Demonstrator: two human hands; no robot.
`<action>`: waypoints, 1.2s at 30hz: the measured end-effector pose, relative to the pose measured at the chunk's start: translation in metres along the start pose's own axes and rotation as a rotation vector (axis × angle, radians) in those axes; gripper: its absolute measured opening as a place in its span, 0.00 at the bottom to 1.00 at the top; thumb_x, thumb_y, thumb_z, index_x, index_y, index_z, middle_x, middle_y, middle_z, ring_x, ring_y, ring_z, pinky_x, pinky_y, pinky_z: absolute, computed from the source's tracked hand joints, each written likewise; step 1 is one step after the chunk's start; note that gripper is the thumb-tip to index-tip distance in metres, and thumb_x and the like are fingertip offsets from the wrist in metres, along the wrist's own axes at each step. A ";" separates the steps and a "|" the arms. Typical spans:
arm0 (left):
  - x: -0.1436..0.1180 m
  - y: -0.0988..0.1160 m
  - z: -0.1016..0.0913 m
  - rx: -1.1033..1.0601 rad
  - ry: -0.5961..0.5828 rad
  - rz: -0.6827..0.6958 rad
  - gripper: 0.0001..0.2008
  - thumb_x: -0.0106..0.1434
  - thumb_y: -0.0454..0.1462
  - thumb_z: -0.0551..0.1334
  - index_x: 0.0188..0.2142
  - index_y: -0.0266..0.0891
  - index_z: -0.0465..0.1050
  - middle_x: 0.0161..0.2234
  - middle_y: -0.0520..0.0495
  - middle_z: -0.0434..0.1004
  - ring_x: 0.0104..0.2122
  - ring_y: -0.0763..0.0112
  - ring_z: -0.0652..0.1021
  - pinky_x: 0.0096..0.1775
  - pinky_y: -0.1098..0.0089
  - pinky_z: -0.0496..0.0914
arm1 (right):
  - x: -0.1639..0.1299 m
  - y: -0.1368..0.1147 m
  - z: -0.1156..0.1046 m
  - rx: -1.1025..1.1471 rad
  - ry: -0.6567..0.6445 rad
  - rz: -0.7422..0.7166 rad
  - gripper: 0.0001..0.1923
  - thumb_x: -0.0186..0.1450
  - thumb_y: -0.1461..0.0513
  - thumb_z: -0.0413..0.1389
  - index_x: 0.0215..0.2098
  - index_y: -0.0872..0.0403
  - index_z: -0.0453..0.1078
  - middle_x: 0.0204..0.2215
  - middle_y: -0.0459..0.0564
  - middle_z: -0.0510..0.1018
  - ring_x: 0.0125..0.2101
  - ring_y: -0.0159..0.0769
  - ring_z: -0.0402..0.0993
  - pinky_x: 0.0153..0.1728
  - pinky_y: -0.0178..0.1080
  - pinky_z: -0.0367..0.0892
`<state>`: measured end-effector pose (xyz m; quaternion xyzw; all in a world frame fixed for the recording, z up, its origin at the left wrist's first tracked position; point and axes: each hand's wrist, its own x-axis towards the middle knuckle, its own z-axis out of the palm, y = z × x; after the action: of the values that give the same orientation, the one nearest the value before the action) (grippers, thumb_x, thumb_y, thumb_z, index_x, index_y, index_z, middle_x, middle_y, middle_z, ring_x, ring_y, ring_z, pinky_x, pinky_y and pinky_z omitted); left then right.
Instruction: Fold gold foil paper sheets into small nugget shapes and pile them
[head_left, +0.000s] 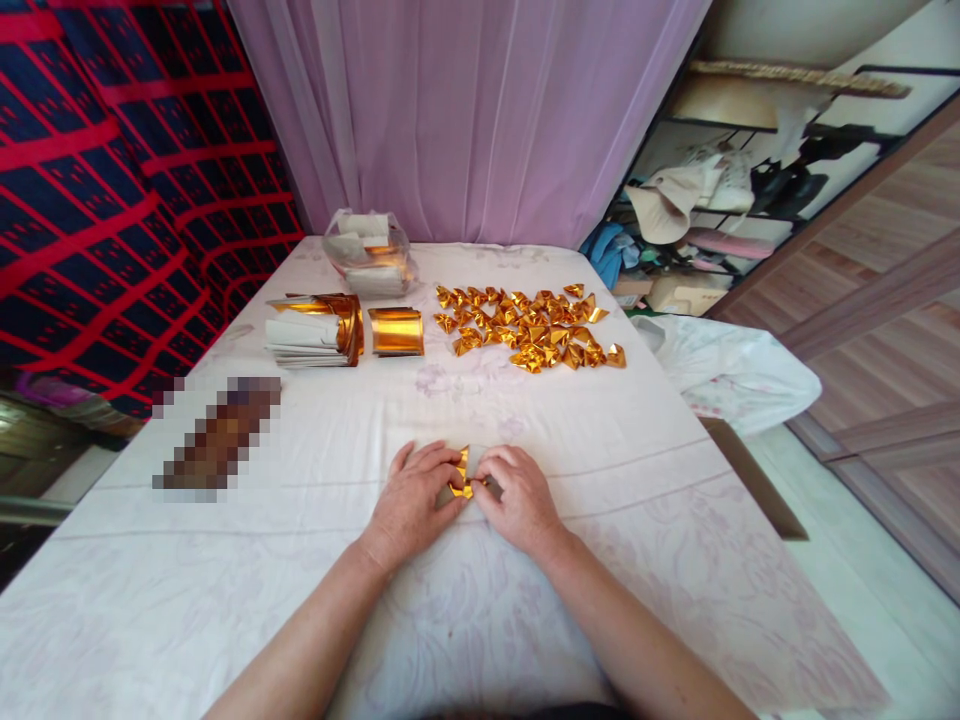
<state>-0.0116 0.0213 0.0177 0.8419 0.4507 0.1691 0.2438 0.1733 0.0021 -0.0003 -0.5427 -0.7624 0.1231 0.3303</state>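
A small sheet of gold foil paper (463,488), partly folded with its pale back showing, lies on the table between my hands. My left hand (416,495) grips its left side, fingers bent over it. On the other side my right hand (519,495) pinches the paper near its middle, thumb and finger close together. My fingers cover much of the sheet. Farther off is a spread of folded gold paper pieces (536,330). Left of them stand a small stack of gold foil sheets (397,332) and a larger fanned stack of sheets (311,335).
A clear plastic bag (369,252) with more sheets sits at the table's back left. A pixelated dark patch (221,435) covers something at the left. The table (300,580) wears a pale floral cloth. Beyond are a purple curtain (465,120) and a cluttered shelf (720,200) at right.
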 end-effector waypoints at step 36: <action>0.002 0.006 0.003 -0.001 0.035 -0.045 0.03 0.59 0.38 0.65 0.33 0.45 0.72 0.50 0.50 0.75 0.58 0.58 0.68 0.62 0.48 0.50 | 0.001 0.002 -0.002 0.009 -0.023 -0.022 0.05 0.59 0.67 0.58 0.29 0.51 0.68 0.31 0.48 0.74 0.36 0.39 0.70 0.39 0.42 0.65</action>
<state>-0.0054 0.0194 0.0186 0.8285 0.4735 0.1783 0.2401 0.1762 0.0038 0.0005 -0.5314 -0.7715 0.1292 0.3250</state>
